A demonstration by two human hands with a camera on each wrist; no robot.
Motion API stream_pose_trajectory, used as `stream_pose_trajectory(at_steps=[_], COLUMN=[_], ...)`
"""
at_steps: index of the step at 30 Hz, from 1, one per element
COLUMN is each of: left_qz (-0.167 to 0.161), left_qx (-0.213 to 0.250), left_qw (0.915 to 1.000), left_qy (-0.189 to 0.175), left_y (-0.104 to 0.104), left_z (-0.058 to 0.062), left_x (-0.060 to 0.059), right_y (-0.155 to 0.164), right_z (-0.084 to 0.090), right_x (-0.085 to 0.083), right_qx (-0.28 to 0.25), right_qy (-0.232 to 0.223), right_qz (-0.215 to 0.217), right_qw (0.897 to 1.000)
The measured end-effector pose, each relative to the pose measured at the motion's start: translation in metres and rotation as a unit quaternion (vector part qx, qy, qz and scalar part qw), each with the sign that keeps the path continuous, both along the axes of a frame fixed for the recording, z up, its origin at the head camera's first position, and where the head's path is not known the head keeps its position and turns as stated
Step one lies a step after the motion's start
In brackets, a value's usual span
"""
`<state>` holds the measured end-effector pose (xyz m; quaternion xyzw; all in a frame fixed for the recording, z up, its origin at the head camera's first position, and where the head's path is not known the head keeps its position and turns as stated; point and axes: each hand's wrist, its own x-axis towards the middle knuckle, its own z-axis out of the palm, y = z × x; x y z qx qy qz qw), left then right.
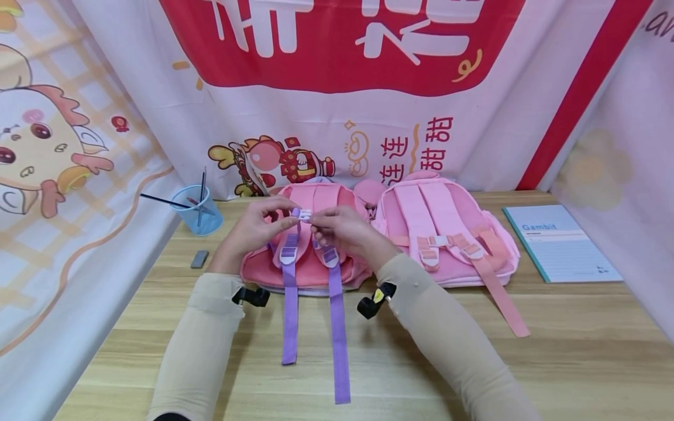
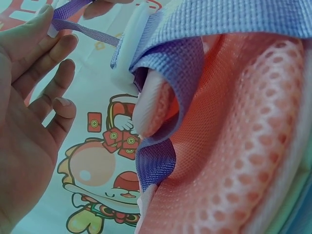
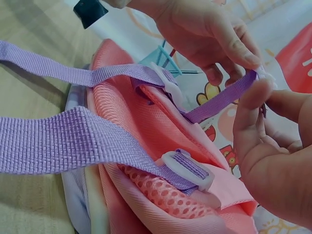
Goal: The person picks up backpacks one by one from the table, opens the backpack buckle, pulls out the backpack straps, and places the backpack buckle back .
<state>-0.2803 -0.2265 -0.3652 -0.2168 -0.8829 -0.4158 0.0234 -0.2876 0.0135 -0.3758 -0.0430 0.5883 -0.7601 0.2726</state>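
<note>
A pink backpack with purple straps lies back-up on the wooden table, and both of the person's hands meet just above it. The left hand and the right hand each pinch one end of a small white buckle on the short purple chest strap, fingertips curled around it and nearly touching one another. From the right wrist view, the chest strap runs taut from a white clip on the backpack up to the pinching fingers. Two long purple straps trail from the backpack toward the person across the table. Just to the right of this backpack lies a second pink backpack with pink straps, touching it. Farther right of that is a blue notebook. To the left of the purple-strapped backpack stands a blue cup holding pens, with a small grey eraser lying near it.
</note>
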Motion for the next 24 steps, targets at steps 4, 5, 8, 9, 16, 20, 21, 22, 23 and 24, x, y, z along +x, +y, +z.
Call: stream_pose_trajectory(at_steps=[4, 5, 8, 9, 16, 20, 21, 22, 23, 24], left_qz=[-0.001, -0.002, -0.004, -0.005, -0.010, -0.011, -0.011, -0.010, -0.009, -0.008], left_qx=[0.009, 0.012, 0.019, 0.021, 0.025, 0.017, 0.016, 0.013, 0.012, 0.012], left_qw=[0.9998, 0.9997, 0.9994, 0.9994, 0.9991, 0.9994, 0.9994, 0.9995, 0.9996, 0.9997], left_qy=[0.019, 0.023, 0.028, 0.029, 0.034, 0.030, 0.029, 0.027, 0.025, 0.022], left_y=[-0.0007, -0.0010, -0.0016, -0.0017, -0.0022, -0.0015, -0.0013, -0.0011, -0.0008, -0.0005], left_z=[-0.0005, -0.0007, -0.0011, -0.0012, -0.0012, -0.0016, -0.0017, -0.0016, -0.0015, -0.0014], left_x=[-0.0002, -0.0006, -0.0013, -0.0015, -0.0016, -0.0023, -0.0024, -0.0022, -0.0019, -0.0015], right_y=[0.0030, 0.0033, 0.0036, 0.0036, 0.0015, 0.0011, 0.0009, 0.0009, 0.0007, 0.0005], right_z=[-0.0029, -0.0035, -0.0051, -0.0054, -0.0046, -0.0029, -0.0026, -0.0020, -0.0015, -0.0010], right_x=[-0.0015, -0.0017, -0.0021, -0.0021, -0.0022, -0.0018, -0.0019, -0.0018, -0.0016, -0.0014], right_qx=[-0.026, -0.031, -0.041, -0.041, -0.033, -0.028, -0.027, -0.024, -0.022, -0.021], right_qy=[-0.043, -0.050, -0.066, -0.068, -0.066, -0.068, -0.068, -0.069, -0.069, -0.067], right_qz=[-0.013, -0.015, -0.019, -0.020, -0.025, -0.022, -0.021, -0.020, -0.019, -0.018], right_qw=[0.999, 0.998, 0.997, 0.997, 0.997, 0.997, 0.997, 0.997, 0.997, 0.997])
